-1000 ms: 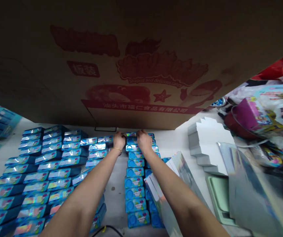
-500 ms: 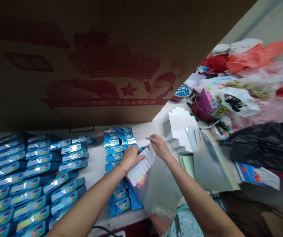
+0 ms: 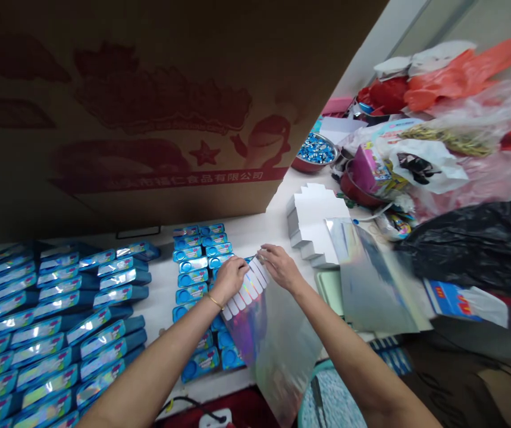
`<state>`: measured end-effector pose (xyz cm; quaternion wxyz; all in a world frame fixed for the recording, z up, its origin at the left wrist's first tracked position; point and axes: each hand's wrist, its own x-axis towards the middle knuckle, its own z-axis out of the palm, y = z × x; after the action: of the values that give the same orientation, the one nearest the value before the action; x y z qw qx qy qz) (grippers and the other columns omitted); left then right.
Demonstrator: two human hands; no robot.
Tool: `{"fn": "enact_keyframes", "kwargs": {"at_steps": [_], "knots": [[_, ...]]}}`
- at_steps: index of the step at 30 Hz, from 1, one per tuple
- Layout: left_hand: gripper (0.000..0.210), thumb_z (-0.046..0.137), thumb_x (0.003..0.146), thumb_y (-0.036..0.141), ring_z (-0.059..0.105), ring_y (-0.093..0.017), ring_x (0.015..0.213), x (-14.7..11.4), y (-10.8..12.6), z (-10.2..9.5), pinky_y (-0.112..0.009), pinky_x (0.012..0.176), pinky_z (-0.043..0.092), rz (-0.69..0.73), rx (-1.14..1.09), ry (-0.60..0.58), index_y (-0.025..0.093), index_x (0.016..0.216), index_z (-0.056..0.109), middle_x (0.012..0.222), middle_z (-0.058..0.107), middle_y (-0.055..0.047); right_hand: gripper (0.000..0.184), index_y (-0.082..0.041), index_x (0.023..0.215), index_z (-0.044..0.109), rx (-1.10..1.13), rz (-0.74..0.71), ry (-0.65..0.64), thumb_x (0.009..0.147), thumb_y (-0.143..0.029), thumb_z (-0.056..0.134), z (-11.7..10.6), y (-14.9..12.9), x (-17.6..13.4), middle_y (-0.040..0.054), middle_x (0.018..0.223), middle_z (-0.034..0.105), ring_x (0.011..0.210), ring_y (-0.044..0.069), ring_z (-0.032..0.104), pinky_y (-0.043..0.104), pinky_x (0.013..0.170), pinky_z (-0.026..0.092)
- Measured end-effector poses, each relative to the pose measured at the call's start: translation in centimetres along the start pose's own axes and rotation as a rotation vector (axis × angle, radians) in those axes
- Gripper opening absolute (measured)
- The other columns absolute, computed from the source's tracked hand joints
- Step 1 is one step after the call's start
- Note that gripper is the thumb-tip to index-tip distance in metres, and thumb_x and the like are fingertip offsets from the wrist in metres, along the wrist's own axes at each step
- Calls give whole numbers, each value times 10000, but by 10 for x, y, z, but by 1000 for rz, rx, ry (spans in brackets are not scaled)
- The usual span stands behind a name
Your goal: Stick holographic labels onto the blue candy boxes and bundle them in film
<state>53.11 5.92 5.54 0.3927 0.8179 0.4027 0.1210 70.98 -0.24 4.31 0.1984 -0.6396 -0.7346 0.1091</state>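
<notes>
A silvery holographic sticker sheet slants across the front of the table, with a row of pale rounded strips along its upper left edge. My left hand, a thin bracelet at its wrist, pinches that edge between thumb and fingers. At the sheet's upper corner, my right hand has its fingertips closed on the end strip. Beneath and left of the sheet, blue printed boxes lie in two columns, partly hidden by the sheet and my left arm.
Many blue boxes stand in rows at left. A big carton blocks the back. Right are flat white cartons, more silvery sheets, a bowl of blue wrapped pieces, bags and a black plastic bag. A pale-blue-filled tub stands below.
The view has shifted slightly right. My right hand's fingertips have come down onto the sheet's corner, and my left hand has slid a little along the strip edge.
</notes>
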Motion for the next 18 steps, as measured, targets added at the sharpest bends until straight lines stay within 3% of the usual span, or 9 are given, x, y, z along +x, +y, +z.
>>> {"fn": "enact_keyframes", "kwargs": {"at_steps": [3, 7, 12, 18], "knots": [[173, 449, 786, 204, 508, -157, 714, -2, 2, 2, -266, 681, 381, 14, -21, 7, 168, 692, 588, 716, 560, -40, 313, -224, 1123, 559, 22, -21, -85, 818, -198, 495, -8, 4, 9, 70, 1175, 533, 1081, 197, 427, 363, 893, 357], [179, 446, 788, 212, 506, -154, 721, -6, 0, 8, -262, 682, 384, 30, -72, 48, 172, 686, 587, 710, 547, -32, 168, -221, 925, 655, 78, -60, -207, 814, -236, 530, -12, 13, 15, 46, 956, 628, 981, 177, 491, 337, 870, 358], [185, 435, 799, 230, 505, -152, 734, -10, -1, 13, -263, 698, 389, 37, -87, 67, 177, 708, 586, 727, 546, -28, 234, -216, 1009, 618, 127, -66, -149, 782, -257, 578, -10, 17, 9, 68, 1114, 587, 1054, 185, 482, 358, 890, 364], [179, 445, 789, 234, 515, -147, 728, -12, 3, 12, -254, 694, 393, 4, -130, 84, 176, 690, 582, 722, 563, -23, 152, -224, 901, 671, 159, -60, -135, 774, -214, 588, -6, 13, 5, 42, 991, 648, 966, 151, 550, 291, 865, 409]]}}
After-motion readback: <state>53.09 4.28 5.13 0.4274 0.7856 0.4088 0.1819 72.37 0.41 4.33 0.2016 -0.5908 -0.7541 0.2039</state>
